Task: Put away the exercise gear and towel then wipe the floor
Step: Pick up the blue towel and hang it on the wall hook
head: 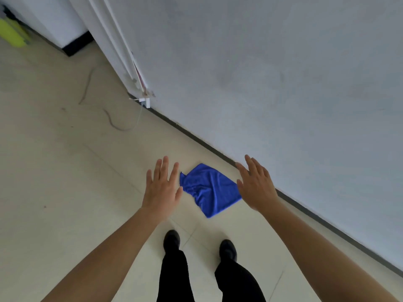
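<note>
On floor by wall: crumpled bright-blue microfibre cloth (210, 189), lying on the pale beige tiled floor (65, 171), near the dark skirting strip (196, 138) at the foot of the grey-white painted wall (283, 83).
Cloth vs hands: sits between the two in view. Its left edge is just beside the thumb of the left hand (162, 188); its right corner runs behind the thumb side of the right hand (256, 186).
Left hand state: palm down, fingers straight and fanned apart, holding nothing.
Right hand state: palm down and turned slightly inward, fingers straight and loosely spread, holding nothing.
Contact: neither hand grips or pinches the cloth. Height of the hands over the floor: cannot tell.
Arms: both bare forearms reach forward from the bottom corners of the view.
Feet: two black shoes (172, 239) below black trouser legs, standing on the tiles on the near side of the cloth, apart from it.
Cable: thin grey cable (113, 123) loops across the floor near a small white fitting (145, 102) at the base of the white door trim (113, 40).
Far left corner: blurred yellow-green object (12, 32) by the wall; what it is, cannot tell.
</note>
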Demonstrator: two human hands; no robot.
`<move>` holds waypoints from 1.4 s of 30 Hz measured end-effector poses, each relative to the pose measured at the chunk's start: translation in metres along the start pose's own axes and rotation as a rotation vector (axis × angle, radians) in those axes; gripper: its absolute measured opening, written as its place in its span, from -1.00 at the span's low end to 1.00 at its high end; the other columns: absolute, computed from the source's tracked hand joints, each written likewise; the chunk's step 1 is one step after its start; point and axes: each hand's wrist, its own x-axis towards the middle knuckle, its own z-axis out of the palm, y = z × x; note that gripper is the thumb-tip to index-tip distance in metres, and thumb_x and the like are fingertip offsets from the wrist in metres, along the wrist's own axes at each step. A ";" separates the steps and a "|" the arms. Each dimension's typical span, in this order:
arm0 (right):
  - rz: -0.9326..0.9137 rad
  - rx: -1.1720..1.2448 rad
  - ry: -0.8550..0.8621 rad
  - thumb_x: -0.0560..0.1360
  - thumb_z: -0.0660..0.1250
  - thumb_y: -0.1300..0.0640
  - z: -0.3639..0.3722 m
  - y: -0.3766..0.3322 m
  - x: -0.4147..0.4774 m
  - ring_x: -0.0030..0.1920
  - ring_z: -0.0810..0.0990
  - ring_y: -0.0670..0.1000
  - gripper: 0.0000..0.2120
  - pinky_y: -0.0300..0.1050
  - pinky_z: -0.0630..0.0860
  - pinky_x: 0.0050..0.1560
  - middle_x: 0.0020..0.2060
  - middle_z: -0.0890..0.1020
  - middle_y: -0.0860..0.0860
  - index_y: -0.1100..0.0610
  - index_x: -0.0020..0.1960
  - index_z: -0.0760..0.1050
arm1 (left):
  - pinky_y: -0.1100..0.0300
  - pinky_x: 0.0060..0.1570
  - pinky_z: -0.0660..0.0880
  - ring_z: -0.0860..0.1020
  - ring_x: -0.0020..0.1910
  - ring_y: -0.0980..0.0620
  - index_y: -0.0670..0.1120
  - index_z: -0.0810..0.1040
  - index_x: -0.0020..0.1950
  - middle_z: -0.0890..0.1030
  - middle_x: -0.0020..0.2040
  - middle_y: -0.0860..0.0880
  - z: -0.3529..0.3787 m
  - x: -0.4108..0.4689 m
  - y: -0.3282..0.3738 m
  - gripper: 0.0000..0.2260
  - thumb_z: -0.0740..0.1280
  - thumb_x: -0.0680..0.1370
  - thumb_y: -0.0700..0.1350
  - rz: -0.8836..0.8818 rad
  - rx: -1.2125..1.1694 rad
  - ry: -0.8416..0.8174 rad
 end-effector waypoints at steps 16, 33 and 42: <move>0.262 0.108 -0.461 0.56 0.26 0.18 0.489 -0.015 0.098 0.37 0.43 0.18 -0.53 0.10 0.51 0.14 0.44 0.39 0.14 0.11 0.47 0.36 | -0.17 0.41 0.27 0.08 0.56 -0.23 -0.15 0.14 0.57 0.03 0.59 -0.24 0.503 0.185 -0.051 -0.35 0.31 0.54 -0.08 0.387 0.037 -0.369; 0.433 0.059 -0.522 0.57 0.21 0.20 0.689 -0.021 0.073 0.07 0.49 0.12 -0.84 -0.05 0.31 -0.11 0.06 0.49 0.08 0.16 0.13 0.46 | -0.01 -0.14 0.33 0.49 -0.09 -0.20 -0.11 0.54 0.07 0.55 -0.08 -0.11 0.683 0.211 -0.022 -0.85 0.35 0.52 -0.25 0.451 -0.055 -0.235; 0.509 0.458 -0.381 0.56 0.24 -0.26 0.450 -0.039 0.088 0.31 0.42 0.10 -0.33 0.06 0.48 0.17 0.36 0.38 0.03 0.09 0.52 0.20 | 0.00 -0.16 0.43 0.51 -0.17 -0.12 -0.11 0.54 0.07 0.58 -0.13 -0.07 0.420 0.215 0.013 -0.77 0.11 0.63 -0.10 0.506 -0.432 -0.058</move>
